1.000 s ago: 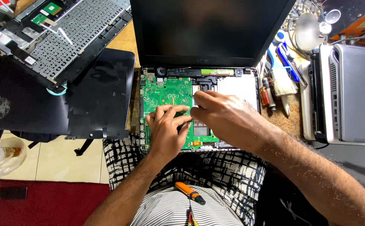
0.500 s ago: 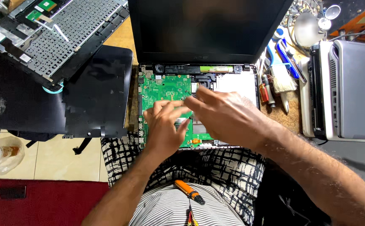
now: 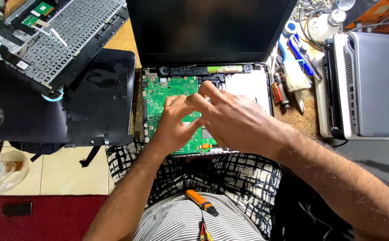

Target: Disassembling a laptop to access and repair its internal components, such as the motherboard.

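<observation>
1. Where the person sits, the wooden worktop (image 3: 122, 41) is crowded, and below it I see pale floor tiles (image 3: 56, 176) and a red mat (image 3: 47, 216).
2. An opened laptop (image 3: 248, 85) lies at the near edge of the worktop, its dark screen (image 3: 210, 29) upright and its green circuit board (image 3: 158, 96) bare.
3. Both hands are over this board: the left hand (image 3: 174, 122) is half curled with fingertips on it, and the right hand (image 3: 234, 118) is spread loosely, partly covering the left. I cannot tell if they hold some small part.
4. On the left lie a removed keyboard (image 3: 65, 31) and a black cover (image 3: 98, 102).
5. On the right are a brush (image 3: 295, 78), a screwdriver (image 3: 277, 91) and a grey laptop (image 3: 373, 85).
6. An orange tool (image 3: 201, 201) rests on the lap.
</observation>
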